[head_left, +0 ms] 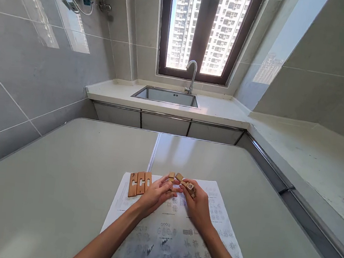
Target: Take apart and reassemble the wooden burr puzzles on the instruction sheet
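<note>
Several small wooden puzzle pieces are at my fingertips above a printed sheet (174, 238). My left hand (155, 196) is curled round a small wooden puzzle piece (171, 176), its fingers pointing right. Close beside it, my right hand (198, 204) grips a notched wooden puzzle piece (190, 187) with a dark mark on its end. Another wooden block (179, 176) shows between the hands; which hand supports it I cannot tell. Left of my left hand, three flat wooden pieces with cut-out slots (140, 183) lie side by side on the sheet's upper left corner.
The sheet rests on a pale two-part table (57, 198) with a seam down its middle. Beyond stand a white counter (221, 108), a sink (166, 97) and a tap (193, 75) under a window (203, 28). Another counter (307, 150) runs along the right.
</note>
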`<state>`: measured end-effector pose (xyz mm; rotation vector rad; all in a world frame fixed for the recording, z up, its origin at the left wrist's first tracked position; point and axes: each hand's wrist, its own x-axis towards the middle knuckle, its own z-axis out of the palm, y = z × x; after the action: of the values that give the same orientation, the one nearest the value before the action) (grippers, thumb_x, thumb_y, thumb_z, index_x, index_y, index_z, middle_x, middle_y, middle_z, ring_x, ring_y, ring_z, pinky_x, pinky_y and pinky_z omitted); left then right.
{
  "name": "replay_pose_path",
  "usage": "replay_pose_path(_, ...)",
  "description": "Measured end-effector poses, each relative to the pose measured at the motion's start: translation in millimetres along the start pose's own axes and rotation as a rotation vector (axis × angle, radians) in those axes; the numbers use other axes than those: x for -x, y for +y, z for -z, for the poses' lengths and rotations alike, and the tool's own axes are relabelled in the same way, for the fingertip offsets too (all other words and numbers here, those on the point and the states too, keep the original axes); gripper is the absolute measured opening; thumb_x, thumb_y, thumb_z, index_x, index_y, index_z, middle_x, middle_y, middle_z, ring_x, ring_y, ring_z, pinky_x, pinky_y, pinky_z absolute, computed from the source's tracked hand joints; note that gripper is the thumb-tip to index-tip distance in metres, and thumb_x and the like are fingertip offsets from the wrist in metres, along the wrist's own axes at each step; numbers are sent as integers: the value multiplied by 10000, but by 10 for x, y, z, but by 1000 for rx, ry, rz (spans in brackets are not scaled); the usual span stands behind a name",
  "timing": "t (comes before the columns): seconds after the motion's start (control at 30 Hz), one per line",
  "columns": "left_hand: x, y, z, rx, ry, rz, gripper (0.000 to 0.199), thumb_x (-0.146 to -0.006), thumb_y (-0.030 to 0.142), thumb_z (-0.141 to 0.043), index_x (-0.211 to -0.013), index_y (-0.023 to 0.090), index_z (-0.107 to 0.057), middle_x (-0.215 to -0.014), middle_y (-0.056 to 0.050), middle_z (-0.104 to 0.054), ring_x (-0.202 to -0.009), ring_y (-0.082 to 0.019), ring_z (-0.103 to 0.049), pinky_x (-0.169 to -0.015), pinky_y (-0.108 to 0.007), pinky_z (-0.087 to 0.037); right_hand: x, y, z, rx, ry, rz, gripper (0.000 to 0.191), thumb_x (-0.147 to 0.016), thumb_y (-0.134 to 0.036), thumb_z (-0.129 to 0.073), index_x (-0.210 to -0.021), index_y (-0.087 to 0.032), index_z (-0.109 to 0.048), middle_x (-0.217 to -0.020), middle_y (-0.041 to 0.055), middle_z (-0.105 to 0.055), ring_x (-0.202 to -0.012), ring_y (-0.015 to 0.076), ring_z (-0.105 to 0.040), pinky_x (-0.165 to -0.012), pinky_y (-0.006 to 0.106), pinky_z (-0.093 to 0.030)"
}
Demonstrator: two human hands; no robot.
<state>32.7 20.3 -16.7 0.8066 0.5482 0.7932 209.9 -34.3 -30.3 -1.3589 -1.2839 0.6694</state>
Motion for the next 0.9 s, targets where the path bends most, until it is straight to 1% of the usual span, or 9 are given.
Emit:
replay_pose_path(0.1,-2,-11,15,-34,-22,2,481,-928,348,-783,-1347,176,-621,-1311,-169,-671,-1059,-261,-741,-899,-346,-529,6,-33,9,9,15,13,326,-965,-527,-653,-1110,-250,-743,-1026,99,-773,-865,277,-676,-779,374,-504)
replay_pose_path(0.23,-2,-27,20,-71,-7,-13,582,-943,381,-768,-1435,170,-540,-1224,-172,-705,-1027,-275,-765,-865,-353,-564,-4,-19,4,1,53,8,400,-952,-570,-654,-1146,-234,-751,-1026,119,-761,-871,281,-664,-744,374,-510)
replay_pose_path(0.33,12,-17,-11,-119,17,-15,629,-928,418,-780,-1436,150,-523,-1172,-175,-725,-960,-271,-783,-852,-364,-585,-11,-3,5,-5,65,32,418,-960,-577,-641,-1191,-246,-750,-1065,116,-750,-892,276,-664,-755,374,-515)
replay_pose_path(0.43,33,5,-52,-179,29,-34,642,-906,462,-793,-1401,134,-548,-1191,-192,-730,-905,-262,-792,-835,-365,-600,-20,-1,20,-5,65,66,396,-965,-554,-647,-1221,-272,-755,-1115,106,-749,-935,279,-672,-820,388,-517)
replay_pose_path(0.5,44,14,-68,-200,35,-55,677,-892,463,-807,-1423,145,-532,-1198,-195,-738,-876,-256,-796,-823,-368,-607,-31,2,37,1,62,47,407,-970,-544,-643,-1245,-264,-750,-1115,109,-759,-915,279,-678,-838,401,-518)
replay_pose_path(0.63,49,16,-67,-197,52,-87,832,-876,426,-834,-1549,209,-395,-1197,-184,-759,-834,-240,-803,-819,-371,-612,-60,36,72,17,63,-11,446,-969,-556,-630,-1241,-221,-740,-1090,133,-782,-912,303,-694,-843,421,-528)
replay_pose_path(0.73,45,17,-65,-192,51,-101,874,-871,408,-843,-1574,218,-359,-1214,-183,-757,-850,-238,-805,-853,-379,-611,-67,85,91,106,6,56,342,-987,-501,-608,-1159,-244,-753,-1136,119,-780,-989,313,-699,-882,420,-515)
replay_pose_path(0.83,46,29,-75,-188,62,-109,912,-856,405,-856,-1584,215,-342,-1224,-176,-754,-840,-224,-802,-877,-387,-613,-53,147,101,213,-107,120,250,-992,-382,-593,-1151,-278,-755,-1116,90,-785,-973,295,-707,-864,399,-503)
replay_pose_path(0.9,49,42,-82,-191,80,-114,928,-857,411,-854,-1592,219,-323,-1234,-171,-750,-838,-217,-801,-873,-383,-616,-41,185,107,272,-159,149,244,-960,-327,-621,-1155,-294,-765,-1094,78,-793,-979,301,-707,-870,401,-491)
